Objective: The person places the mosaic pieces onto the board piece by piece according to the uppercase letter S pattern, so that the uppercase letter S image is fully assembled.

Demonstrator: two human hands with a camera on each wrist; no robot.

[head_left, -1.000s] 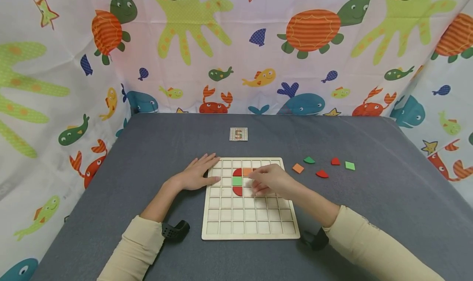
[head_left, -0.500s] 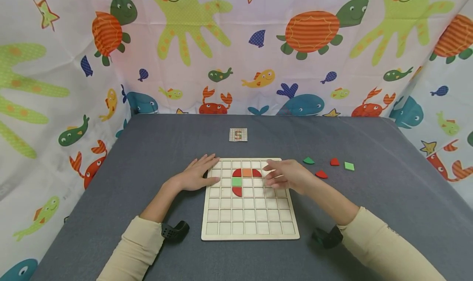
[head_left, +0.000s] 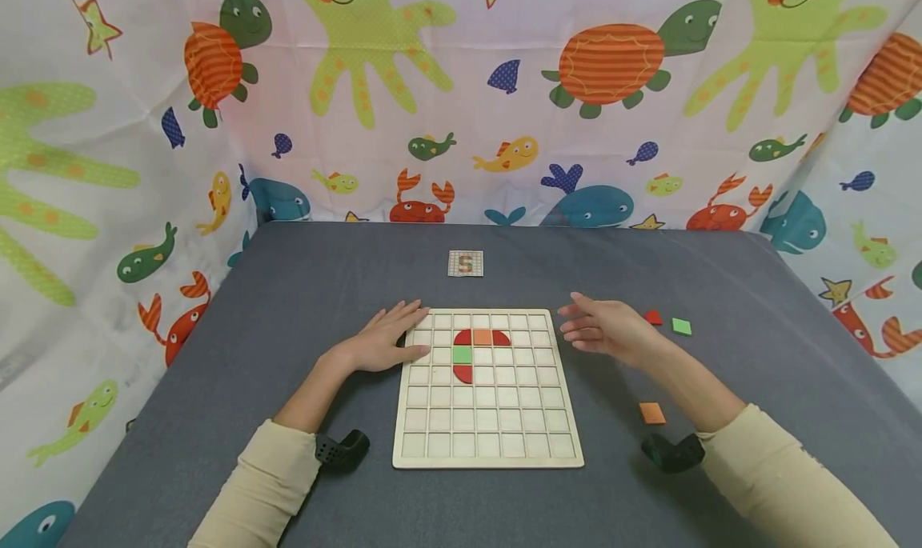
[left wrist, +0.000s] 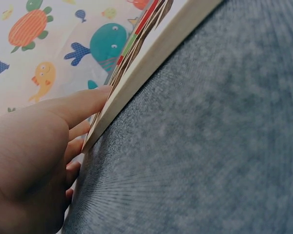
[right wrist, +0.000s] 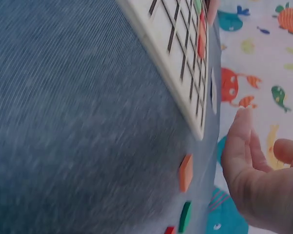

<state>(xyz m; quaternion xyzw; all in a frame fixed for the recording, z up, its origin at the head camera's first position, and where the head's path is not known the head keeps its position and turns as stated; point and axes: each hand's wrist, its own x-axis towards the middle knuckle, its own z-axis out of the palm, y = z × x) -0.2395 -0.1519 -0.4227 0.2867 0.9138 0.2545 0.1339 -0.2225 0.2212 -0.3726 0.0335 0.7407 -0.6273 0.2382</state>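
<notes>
In the head view, a wooden grid board (head_left: pixel 487 440) lies on the grey cloth. My left hand (head_left: pixel 385 340) rests at its upper left edge with fingers extended; the thumb (left wrist: pixel 95 101) touches the rim in the left wrist view. Set in the grid are an orange square (head_left: pixel 482 338), a green square (head_left: pixel 463 355), and red quarter-round tiles (head_left: pixel 463 374). My right hand (head_left: pixel 608 330) hovers right of the board, holding nothing, its thumb apart from the fingers. Under it, the right wrist view shows an orange tile (right wrist: pixel 185 173) and a green tile (right wrist: pixel 185 217).
A small card (head_left: pixel 465 263) with an S-shaped pattern lies behind the board. To the right are a red tile (head_left: pixel 653 318) and a light green square (head_left: pixel 681 326). Another orange square (head_left: pixel 651 414) lies near the right forearm. A sea-animal curtain (head_left: pixel 461 92) surrounds the table.
My right hand has left the red quarter-round at the top of the grid and moved right, off the board. An orange square near the forearm has come into view. The left hand stays put.
</notes>
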